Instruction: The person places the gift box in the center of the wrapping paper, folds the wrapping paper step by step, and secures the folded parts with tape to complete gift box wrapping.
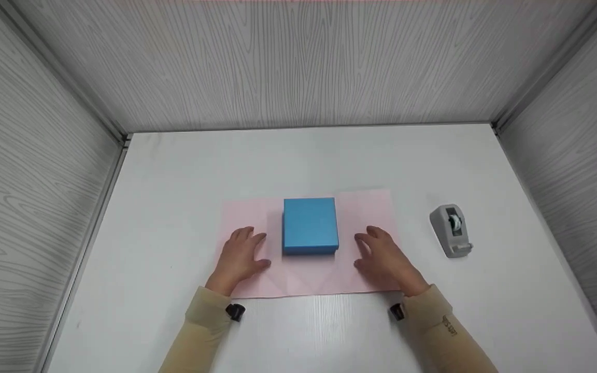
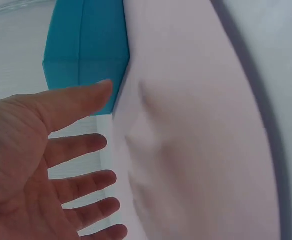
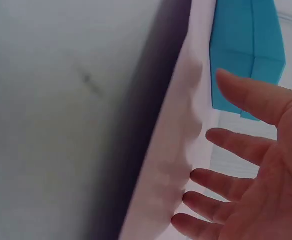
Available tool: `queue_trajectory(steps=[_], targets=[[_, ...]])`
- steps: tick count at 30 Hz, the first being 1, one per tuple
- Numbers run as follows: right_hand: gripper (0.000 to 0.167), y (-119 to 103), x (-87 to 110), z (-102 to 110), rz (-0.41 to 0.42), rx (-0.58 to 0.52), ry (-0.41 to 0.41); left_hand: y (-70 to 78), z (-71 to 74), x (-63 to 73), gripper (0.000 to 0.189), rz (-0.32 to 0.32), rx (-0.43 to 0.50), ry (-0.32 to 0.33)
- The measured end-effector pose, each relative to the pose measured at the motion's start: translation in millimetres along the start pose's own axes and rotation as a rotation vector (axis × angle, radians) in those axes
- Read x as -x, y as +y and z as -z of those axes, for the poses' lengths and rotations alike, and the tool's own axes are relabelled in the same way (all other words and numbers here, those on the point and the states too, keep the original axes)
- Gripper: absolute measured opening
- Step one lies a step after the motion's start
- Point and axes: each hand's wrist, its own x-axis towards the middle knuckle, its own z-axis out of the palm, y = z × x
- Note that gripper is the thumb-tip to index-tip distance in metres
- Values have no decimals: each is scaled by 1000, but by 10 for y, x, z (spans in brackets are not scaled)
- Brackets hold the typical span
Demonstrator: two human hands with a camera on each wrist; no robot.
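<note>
The left hand (image 1: 239, 259) and right hand (image 1: 385, 259) are hovering over or resting on pink paper (image 1: 366, 210), which one I cannot tell, with fingers loosely spread, gripping nothing. Between them, a blue box (image 1: 310, 224) is sitting on the paper, which is lying on a white surface (image 1: 174, 207). Farther right, a grey tape dispenser (image 1: 442, 228) is standing apart.

Free gaps from blue box (image 1: 310, 224) to left hand (image 1: 238, 259) and right hand (image 1: 385, 259), tape dispenser (image 1: 451, 239) an obstacle farther right.
</note>
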Motion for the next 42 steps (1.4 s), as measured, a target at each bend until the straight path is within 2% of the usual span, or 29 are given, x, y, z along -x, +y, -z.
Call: queue_trajectory(steps=[7, 15, 27, 32, 38, 40, 42], targets=[[65, 57, 1, 7, 41, 56, -7, -82, -14, -16, 72, 68, -35, -101], [66, 99, -70, 48, -12, 40, -29, -91, 19, -113, 73, 71, -33, -130], [66, 115, -231, 149, 21, 57, -26, -178, 80, -365, 74, 31, -42, -156], [67, 117, -295, 154, -9, 49, -23, -213, 77, -438, 74, 28, -27, -150], [66, 121, -315, 157, -34, 40, -27, -234, 81, -460, 75, 8, -27, -134], [63, 117, -312, 154, -50, 30, -31, -238, 82, -442, 75, 11, -9, -126], [57, 109, -315, 158, -32, 13, -23, -232, 83, -413, 72, 15, 21, -108]])
